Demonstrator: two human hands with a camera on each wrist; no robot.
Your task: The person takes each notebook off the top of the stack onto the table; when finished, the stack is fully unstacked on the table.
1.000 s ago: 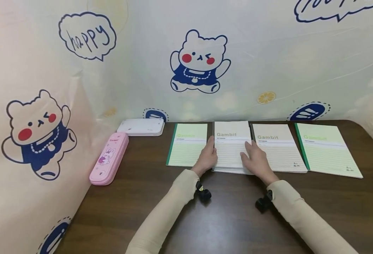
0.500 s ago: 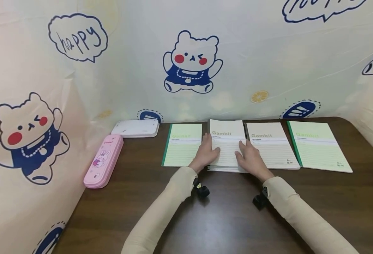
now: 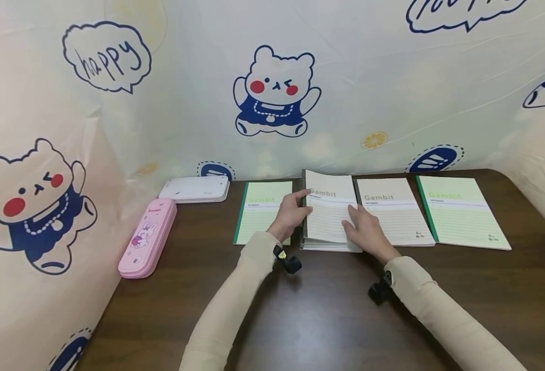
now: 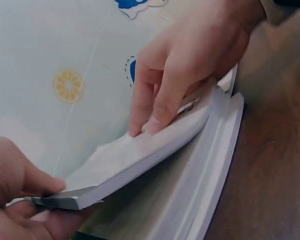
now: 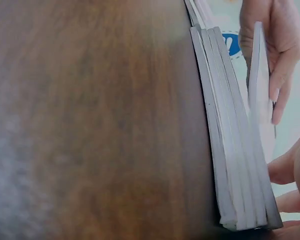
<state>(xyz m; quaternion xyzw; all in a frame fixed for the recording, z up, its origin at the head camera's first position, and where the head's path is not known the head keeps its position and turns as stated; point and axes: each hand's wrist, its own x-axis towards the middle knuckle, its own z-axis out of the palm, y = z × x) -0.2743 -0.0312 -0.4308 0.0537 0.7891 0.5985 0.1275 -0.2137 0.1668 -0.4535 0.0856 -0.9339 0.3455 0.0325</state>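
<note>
The top notebook of a stack near the middle of the tabletop's far edge now has its left, spine side lifted off the books below; half a second ago it lay flat with both hands resting on its cover. The left hand has moved to that left edge and pinches it, thumb under and fingers over, as the left wrist view shows with the book bowed upward at the gripped corner. The right hand rests on the cover's right part with straight fingers pressing down, holding nothing. So the work has passed from squaring the stack to peeling one book from it.

The lifted notebook is thin and pale beige, with a grey spine, "Gambit" printed on top and ruled lines below; it bends easily. The stack beneath holds several like books, their edges even in the right wrist view.

A green notebook lies just left of the stack, a beige one just right, another green one beyond. Toward the tabletop's far left corner are a pink pencil case and a white case.
</note>
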